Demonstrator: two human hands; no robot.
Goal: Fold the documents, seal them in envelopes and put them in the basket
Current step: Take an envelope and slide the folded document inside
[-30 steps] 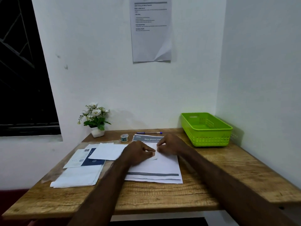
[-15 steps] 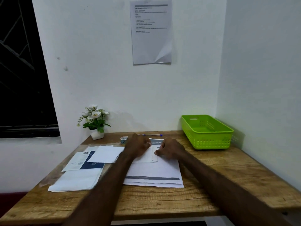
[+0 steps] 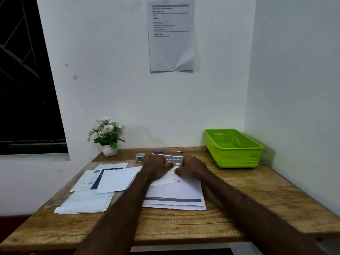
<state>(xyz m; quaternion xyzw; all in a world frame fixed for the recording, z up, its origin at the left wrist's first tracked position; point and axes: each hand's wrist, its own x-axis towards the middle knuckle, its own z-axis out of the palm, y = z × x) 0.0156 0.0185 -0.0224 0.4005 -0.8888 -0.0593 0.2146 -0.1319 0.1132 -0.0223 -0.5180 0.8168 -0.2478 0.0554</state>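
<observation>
From the head camera: both hands are out over the document stack (image 3: pixel 174 195) in the middle of the wooden table (image 3: pixel 239 196). The left hand (image 3: pixel 158 167) has its fingers curled and pinches the top sheet (image 3: pixel 166 179), whose near part lifts off the pile in a loose curl. The right hand (image 3: pixel 190 167) sits just beside it, fingers bent down onto the same sheet; whether it pinches the paper or only presses it, I cannot tell. The green basket (image 3: pixel 237 159) stands at the far right corner, well apart from the papers. Left of the stack lie the envelopes (image 3: pixel 86 201) and more printed sheets (image 3: pixel 95 178). Behind the hands: a tape roll (image 3: pixel 139 157), a pen (image 3: pixel 168 152), and a small flower pot (image 3: pixel 108 137) by the wall.
</observation>
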